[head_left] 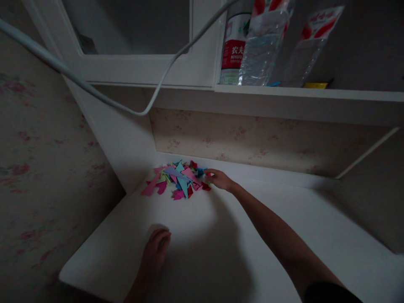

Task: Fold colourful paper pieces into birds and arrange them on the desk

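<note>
A heap of coloured paper scraps [178, 181], pink, blue, green and red, lies at the back left of the white desk [221, 252]. My right hand [220, 179] reaches far out and touches the heap's right edge, fingers curled onto the scraps there. Whether it grips a piece is too dark and small to tell. My left hand [157, 246] rests on the desk near the front left edge, fingers laid down flat on the surface, holding nothing.
A white cable [132, 110] hangs across the upper left. On the shelf [309, 93] above stand a red-labelled bottle [232, 48] and clear plastic bottles [263, 46]. A white cabinet side [126, 143] bounds the desk on the left. Flowered wallpaper covers the walls.
</note>
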Demonstrator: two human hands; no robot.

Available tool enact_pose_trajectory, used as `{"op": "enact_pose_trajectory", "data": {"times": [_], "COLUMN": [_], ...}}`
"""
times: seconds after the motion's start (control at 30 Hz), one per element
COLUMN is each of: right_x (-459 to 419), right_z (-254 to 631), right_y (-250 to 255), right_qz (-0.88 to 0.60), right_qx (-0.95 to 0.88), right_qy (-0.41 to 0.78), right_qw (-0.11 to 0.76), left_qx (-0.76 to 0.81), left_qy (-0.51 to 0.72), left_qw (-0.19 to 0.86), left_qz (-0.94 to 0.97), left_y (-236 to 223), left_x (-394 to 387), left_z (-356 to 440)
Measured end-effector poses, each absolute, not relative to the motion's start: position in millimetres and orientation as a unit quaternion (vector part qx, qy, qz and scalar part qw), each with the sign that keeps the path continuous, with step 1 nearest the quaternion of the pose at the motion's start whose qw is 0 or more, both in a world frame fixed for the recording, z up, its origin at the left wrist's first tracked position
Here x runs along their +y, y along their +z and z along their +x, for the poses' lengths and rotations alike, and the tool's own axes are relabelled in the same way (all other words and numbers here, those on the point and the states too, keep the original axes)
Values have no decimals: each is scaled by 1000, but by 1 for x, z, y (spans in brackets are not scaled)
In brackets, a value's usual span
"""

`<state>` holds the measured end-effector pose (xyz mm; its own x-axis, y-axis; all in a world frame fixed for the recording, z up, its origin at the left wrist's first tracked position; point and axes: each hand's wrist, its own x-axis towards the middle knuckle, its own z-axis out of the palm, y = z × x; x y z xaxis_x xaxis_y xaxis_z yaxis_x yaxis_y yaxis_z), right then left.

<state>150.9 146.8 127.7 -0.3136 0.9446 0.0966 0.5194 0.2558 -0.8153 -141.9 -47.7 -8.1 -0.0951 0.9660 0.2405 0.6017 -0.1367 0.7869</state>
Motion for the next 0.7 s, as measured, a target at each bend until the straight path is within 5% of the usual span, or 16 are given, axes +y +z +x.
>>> {"op": "enact_pose_trajectory", "data": {"times": [0.2, 0.4, 0.7], "right_x": [6, -129, -138], "right_z": [171, 183, 169], "right_y": [60, 4, 45], "right_qz": [-543, -630, -555], "right_qx": [-651, -339, -378], "right_qy": [422, 475, 571], "right_qw": [323, 513, 472], "left_qx": [602, 598, 608], "left_qy": [374, 378, 429], "left_qw": [205, 173, 232], "left_qz": [675, 685, 626], "left_y": [-13, -22, 8], "left_x": [-54, -57, -66], "left_z": [-134, -128, -119]}}
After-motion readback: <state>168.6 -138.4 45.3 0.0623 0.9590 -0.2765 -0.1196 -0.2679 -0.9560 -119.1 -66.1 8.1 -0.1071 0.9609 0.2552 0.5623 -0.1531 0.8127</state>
